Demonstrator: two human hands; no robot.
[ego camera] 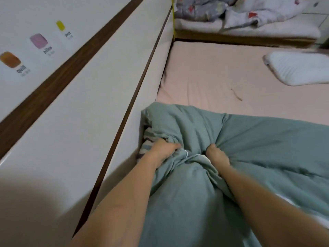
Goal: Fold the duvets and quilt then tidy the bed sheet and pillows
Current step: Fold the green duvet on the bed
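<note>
green duvet [222, 148]: heaped on the pink bed sheet [204, 72] beside the wall panel | left hand [164, 151], right hand [217, 155]: fingers curled into bunched folds | handling: soft, bulky, floppy (likely light) | better hold: corners or hem, not mid-cloth

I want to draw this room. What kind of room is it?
Most likely a bedroom. There is a bed with a pink sheet, a white pillow lying on it, and a green duvet bunched in both hands.
</note>
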